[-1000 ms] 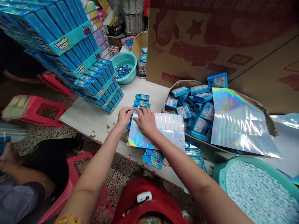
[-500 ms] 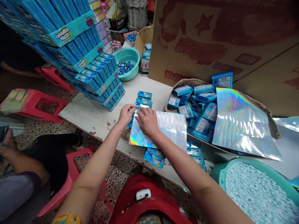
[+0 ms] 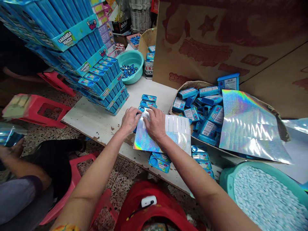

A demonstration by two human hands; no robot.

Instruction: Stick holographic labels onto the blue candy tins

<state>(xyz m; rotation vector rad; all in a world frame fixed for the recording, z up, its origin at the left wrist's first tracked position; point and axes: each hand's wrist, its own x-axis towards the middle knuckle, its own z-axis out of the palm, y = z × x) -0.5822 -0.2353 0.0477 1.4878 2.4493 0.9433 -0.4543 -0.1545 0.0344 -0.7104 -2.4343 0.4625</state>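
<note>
Standing at the far edge of a worn white table (image 3: 158, 88): big printed carton (image 3: 202, 57). Tall stack of blue trays (image 3: 81, 61) at the table's left end. Open cardboard box (image 3: 283, 130) toward the right, heaped with loose tins (image 3: 209, 128), a spare silver sheet (image 3: 252, 125) draped on it. Green tub (image 3: 228, 179) of pale pieces by the right part of the front edge. Shiny sheet (image 3: 178, 139) mid-table near the front edge, on top of flat tins (image 3: 159, 164) that poke out past it.

Change: right hand (image 3: 156, 123) lay flatter on the sheet half a second ago; now it has risen and bent beside the left hand (image 3: 130, 122), while the sheet has barely shifted. Reads as both hands working one spot, the sheet's far left corner, rather than one bracing.

Sheet's long axis runs left to right, slanted against the front edge; white strips (image 3: 179, 124) on its far half run front to back. Row of blue tins (image 3: 148, 98) leads from that corner toward the far edge, each lying crosswise, print up, round end left.

Left: thumb and fingertips drawn close; pinched item, if any, can't tell. Right: loosely spread, thumb apart from fingers.
</note>
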